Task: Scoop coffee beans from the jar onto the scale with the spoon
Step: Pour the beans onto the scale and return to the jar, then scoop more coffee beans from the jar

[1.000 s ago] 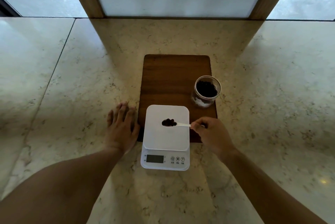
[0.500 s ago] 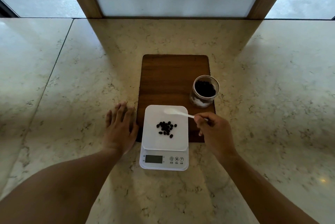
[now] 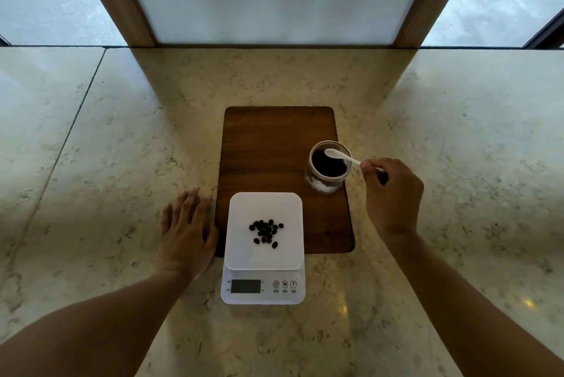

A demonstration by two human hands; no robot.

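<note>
The right hand (image 3: 393,193), its grip pinching the spoon (image 3: 338,156), is hovering over the jar (image 3: 328,167) for another scoop, needing a dip, while the left hand (image 3: 186,233) is lying spread on the worktop (image 3: 122,163).

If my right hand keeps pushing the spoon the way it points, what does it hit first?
Probably the beans in the jar: the spoon in the right hand has its bowl over the open mouth, though its height above them is unclear.

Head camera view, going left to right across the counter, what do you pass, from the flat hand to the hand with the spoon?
left hand flat on the counter → scale with coffee beans on it → jar with the spoon bowl over its mouth → right hand pinching the spoon handle.
</note>
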